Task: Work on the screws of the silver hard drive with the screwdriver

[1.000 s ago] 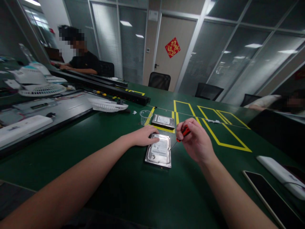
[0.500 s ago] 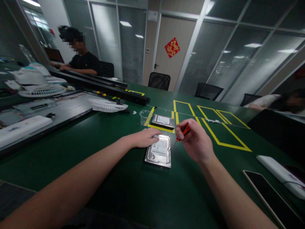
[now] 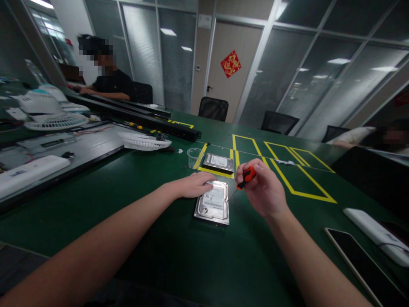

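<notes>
A silver hard drive [image 3: 217, 208] lies label side up on the green table in front of me. My left hand [image 3: 193, 185] holds its far left corner, thumb on the top face and fingers along the far end. Gripped in my right hand [image 3: 262, 187] is a red and black screwdriver [image 3: 246, 177]. Its thin shaft slants down to the left, and the tip is at the drive's right edge; whether it sits in a screw is too small to tell. Beyond lies a second hard drive [image 3: 218, 162], inside a yellow taped frame.
A clear plastic cup [image 3: 194, 158] stands left of the second drive. Fan parts [image 3: 145, 140] and a metal panel [image 3: 92, 143] lie to the left. A phone [image 3: 361, 260] and a white power strip [image 3: 377, 234] are at right. Two other people sit farther off.
The screwdriver handle has turned in my right hand, showing more red now. My left hand and both hard drives stay where they were.
</notes>
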A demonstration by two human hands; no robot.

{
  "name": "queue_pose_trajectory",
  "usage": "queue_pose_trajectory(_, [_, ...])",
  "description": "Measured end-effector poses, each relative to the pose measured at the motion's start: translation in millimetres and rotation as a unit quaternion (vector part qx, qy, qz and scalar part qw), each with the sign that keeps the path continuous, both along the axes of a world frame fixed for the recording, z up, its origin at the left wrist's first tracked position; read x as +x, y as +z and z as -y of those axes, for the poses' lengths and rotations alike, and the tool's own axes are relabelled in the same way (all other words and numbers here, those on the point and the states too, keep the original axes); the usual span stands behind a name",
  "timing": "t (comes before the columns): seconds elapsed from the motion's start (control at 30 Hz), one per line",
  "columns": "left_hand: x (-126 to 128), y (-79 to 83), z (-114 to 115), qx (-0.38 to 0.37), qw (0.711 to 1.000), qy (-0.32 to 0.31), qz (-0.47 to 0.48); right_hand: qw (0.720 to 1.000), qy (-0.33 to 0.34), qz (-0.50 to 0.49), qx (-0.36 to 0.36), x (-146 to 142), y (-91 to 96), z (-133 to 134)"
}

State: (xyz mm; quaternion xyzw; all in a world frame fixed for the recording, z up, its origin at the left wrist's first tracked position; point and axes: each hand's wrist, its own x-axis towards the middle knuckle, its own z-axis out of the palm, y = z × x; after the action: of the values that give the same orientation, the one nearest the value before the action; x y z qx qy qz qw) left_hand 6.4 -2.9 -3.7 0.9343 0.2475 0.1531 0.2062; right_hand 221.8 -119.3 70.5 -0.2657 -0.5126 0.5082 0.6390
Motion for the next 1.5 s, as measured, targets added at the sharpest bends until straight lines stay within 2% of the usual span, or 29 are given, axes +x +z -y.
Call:
queue_pose_trajectory(0.63, [0.6,-0.6,-0.2,0.005,1.0,-0.008,0.013,1.0,0.003,-0.002,-0.008,-1.1,0.4,-1.4])
queue_pose_trajectory(1.13, [0.1,-0.8,-0.8,0.005,1.0,-0.008,0.01,0.999,-0.022,0.017,-0.015,-4.6,0.0,1.5])
queue_pose_trajectory(1.5, [1.1,1.1,1.0,0.004,1.0,-0.004,0.007,1.0,0.0,0.002,-0.013,-3.0,1.9,0.0])
